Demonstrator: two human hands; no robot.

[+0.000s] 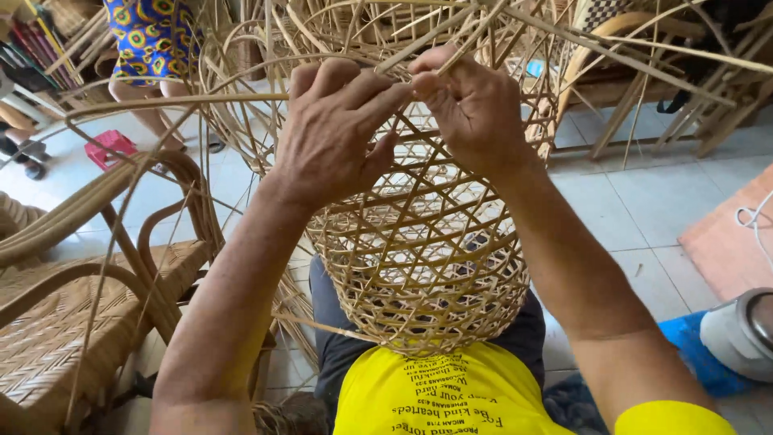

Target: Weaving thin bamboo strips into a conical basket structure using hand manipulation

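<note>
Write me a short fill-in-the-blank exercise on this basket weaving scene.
1. Both hands work at the ____ end of the woven basket.
2. The left hand lies with its ____ toward the camera.
3. The right hand pinches a thin ____ between its fingers.
4. Left of the basket stands a wicker ____.

Missing: upper; back; strip; chair

Loose cane strips [564,36] are fanning out above and around both hands, crowding every approach from the top. Left hand [334,133] and right hand [475,105] are sitting close together at the open rim of the woven basket [419,258], leaving almost no gap between them. Rattan chair [88,298] is blocking the left side, its curved arm running just beside the left forearm. Tiled floor [636,209] is lying open on the right, giving the only free passage. Grey pot [741,330] is taking up the floor's lower right corner. A person in a patterned dress [149,36] is standing at top left.
</note>
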